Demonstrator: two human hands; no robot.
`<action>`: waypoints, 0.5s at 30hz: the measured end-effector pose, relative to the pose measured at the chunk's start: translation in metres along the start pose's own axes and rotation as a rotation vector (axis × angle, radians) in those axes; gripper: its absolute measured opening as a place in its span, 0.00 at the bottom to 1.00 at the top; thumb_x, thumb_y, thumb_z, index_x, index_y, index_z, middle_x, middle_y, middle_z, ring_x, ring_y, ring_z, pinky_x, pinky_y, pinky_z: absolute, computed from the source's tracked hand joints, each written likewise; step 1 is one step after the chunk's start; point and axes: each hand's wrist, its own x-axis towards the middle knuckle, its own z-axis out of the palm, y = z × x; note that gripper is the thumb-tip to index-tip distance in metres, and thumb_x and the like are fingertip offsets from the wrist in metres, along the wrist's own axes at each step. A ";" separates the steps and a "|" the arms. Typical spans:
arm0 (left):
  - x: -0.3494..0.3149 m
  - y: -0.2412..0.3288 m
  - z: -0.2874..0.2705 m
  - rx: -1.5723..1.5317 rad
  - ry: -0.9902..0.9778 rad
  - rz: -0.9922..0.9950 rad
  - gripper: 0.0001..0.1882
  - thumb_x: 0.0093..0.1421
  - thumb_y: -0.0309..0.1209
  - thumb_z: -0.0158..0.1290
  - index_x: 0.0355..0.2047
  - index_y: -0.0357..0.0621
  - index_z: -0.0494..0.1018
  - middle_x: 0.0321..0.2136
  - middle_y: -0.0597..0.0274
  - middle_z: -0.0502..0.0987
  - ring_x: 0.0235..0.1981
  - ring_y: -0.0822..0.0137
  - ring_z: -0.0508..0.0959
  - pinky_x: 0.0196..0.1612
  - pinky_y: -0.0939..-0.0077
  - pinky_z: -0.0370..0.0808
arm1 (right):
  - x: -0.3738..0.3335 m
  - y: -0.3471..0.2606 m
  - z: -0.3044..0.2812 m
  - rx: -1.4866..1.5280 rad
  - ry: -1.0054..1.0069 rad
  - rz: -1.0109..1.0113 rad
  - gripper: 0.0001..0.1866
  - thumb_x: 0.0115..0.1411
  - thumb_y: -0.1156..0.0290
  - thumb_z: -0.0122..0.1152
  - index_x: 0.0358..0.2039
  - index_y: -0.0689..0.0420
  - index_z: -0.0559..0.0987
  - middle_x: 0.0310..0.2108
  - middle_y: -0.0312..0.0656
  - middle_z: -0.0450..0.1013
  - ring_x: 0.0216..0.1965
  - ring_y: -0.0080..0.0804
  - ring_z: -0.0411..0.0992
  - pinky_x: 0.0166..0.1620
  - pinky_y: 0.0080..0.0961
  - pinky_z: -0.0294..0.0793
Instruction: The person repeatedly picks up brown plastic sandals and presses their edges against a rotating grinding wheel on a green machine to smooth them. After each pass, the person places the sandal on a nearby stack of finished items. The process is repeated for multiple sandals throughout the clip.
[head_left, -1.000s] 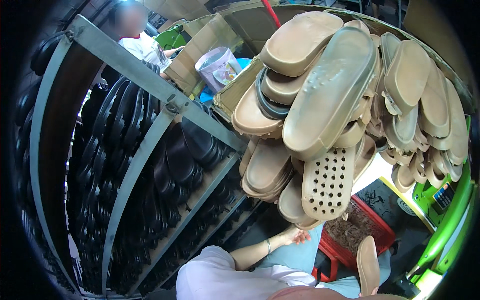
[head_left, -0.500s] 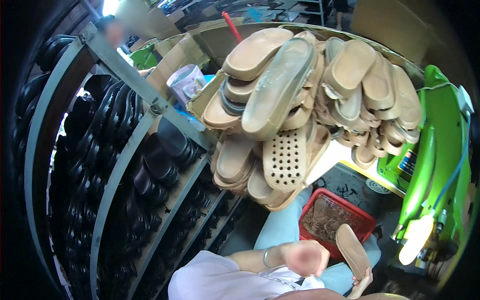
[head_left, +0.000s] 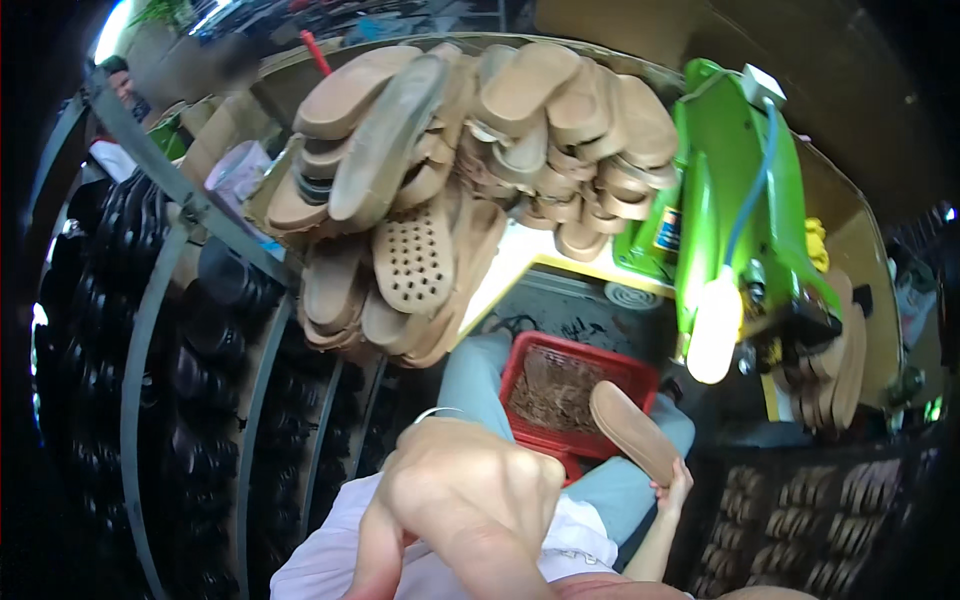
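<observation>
Over the right thigh (head_left: 608,492), below the front edge of the desk (head_left: 508,258), the fingers (head_left: 662,490) of the right hand (head_left: 676,482) are closed round the lower end of a tan shoe sole (head_left: 632,432). It slants up and to the left, its upper end overlapping, in view, the right side of a red basket (head_left: 540,436) of brown scraps (head_left: 548,388). The left hand (head_left: 465,485) looms large near the camera, a bracelet (head_left: 437,411) at its wrist; its fingers are bent, but I cannot tell how far open it is or whether it holds anything. Tan soles and sandals (head_left: 413,262) heap along the desk's left and far edges. Towards its right edge stands a green machine (head_left: 700,235) with a glowing lamp (head_left: 714,330). Leftmost, a metal rack (head_left: 152,320) carries black footwear (head_left: 208,372).
</observation>
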 end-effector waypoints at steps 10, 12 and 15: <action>-0.029 0.006 0.041 -0.039 -0.086 -0.220 0.33 0.58 0.50 0.56 0.39 0.21 0.74 0.12 0.66 0.67 0.08 0.75 0.63 0.11 0.81 0.56 | -0.008 0.008 -0.025 0.039 0.038 -0.030 0.19 0.62 0.56 0.54 0.40 0.62 0.73 0.26 0.45 0.74 0.10 0.29 0.69 0.07 0.16 0.55; -0.035 0.003 0.055 -0.105 -0.074 -0.267 0.35 0.57 0.52 0.56 0.39 0.21 0.74 0.12 0.66 0.67 0.07 0.75 0.63 0.11 0.81 0.57 | -0.009 0.007 -0.020 0.053 0.006 -0.057 0.20 0.62 0.55 0.54 0.41 0.62 0.73 0.26 0.44 0.74 0.10 0.29 0.70 0.07 0.15 0.55; -0.038 0.004 0.081 -0.188 0.024 -0.407 0.32 0.59 0.52 0.52 0.40 0.26 0.74 0.12 0.63 0.66 0.07 0.74 0.62 0.11 0.80 0.55 | -0.011 0.007 -0.018 0.055 -0.018 -0.051 0.20 0.63 0.55 0.53 0.43 0.62 0.73 0.26 0.43 0.74 0.11 0.28 0.70 0.07 0.15 0.55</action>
